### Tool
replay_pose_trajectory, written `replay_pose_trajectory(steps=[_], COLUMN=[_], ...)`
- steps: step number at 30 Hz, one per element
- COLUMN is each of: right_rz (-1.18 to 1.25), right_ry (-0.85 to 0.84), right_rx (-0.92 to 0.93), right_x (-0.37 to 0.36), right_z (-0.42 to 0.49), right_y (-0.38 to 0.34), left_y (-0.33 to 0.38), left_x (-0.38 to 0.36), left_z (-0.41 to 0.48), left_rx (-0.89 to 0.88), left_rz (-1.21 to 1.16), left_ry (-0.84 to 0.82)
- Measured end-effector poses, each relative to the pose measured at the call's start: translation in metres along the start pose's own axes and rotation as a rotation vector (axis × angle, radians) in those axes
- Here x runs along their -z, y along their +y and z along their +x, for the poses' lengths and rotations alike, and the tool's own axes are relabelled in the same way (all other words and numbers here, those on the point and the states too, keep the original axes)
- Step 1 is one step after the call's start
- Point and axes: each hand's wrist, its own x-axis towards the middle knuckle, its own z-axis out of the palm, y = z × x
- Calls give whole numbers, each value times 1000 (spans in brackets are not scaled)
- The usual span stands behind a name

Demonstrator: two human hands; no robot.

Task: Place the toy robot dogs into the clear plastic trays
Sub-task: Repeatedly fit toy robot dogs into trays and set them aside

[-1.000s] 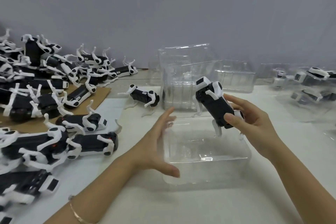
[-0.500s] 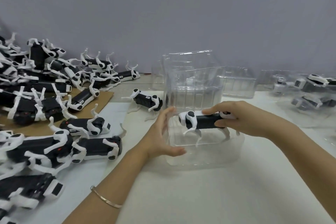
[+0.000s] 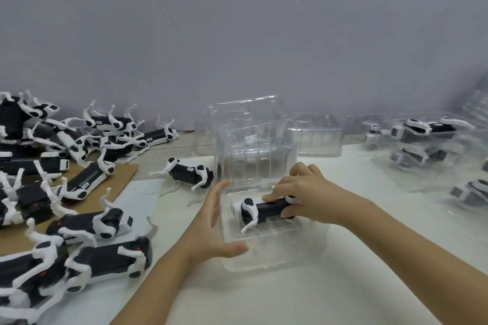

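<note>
Lowered into the tray [image 3: 277, 256], the dog [image 3: 266, 210] is pinched by right hand [image 3: 309, 192] (left hand [image 3: 211, 227] straight-fingered, seemingly touching).

The white tabletop [image 3: 343, 285] carried a flat brown cardboard sheet [image 3: 118, 175] at its left edge, with a pale thin sheet [image 3: 137, 192] just beside it. A heap of black-and-white plastic toy robot dogs [image 3: 108, 261] covered both sheets along the left edge. One separate black-and-white toy dog [image 3: 188, 173] stood upright near the centre. A clear rectangular plastic tray [image 3: 277, 256] sat at the centre. A stack of clear plastic trays [image 3: 250, 140] stood just behind it. A single clear tray [image 3: 317, 137] lay toward the rear edge. Clear trays holding dogs [image 3: 422, 155] occupied the right edge.
</note>
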Motion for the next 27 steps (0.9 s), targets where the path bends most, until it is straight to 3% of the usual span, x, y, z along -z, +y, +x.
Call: replay_pose_trajectory(steps=[2,4,6,8,9,11,12,14,17,21,27], right_rz=[23,340,702,863,916,1060,1150,1362,1541,1502,1412], right_ry=[37,163,424,608,542,233,144,199,377,518,539], right_rx=[12,-39,-192,-433,-553,-642,-627,-555,-388,-248,-256], right_x=[-3,-2,-2,-7,-10,-18,-21,-18,-8,5,10], right_z=[-7,-18,-27,-32,-33,-35,-35,-36,-33,-30,-28], right_y=[2,2,0,2,2,-3,-7,-16,-21,-28,-33], left_y=[-4,-6,-1,12,15,22,28,45,59,73,72], left_x=[2,2,3,-2,0,-4,-11,-26,-26,-21,-20], left_z=[2,-1,-1,9,3,0,5,15,7,3,2], left_rx=[22,10,43,104,94,113,160,236,41,-126,-118], left_rz=[-30,-43,-76,-160,-237,-354,-358,-394,-365,-254,-236], left_ry=[-2,-36,-88,10,-7,37,48,203,410,455,508])
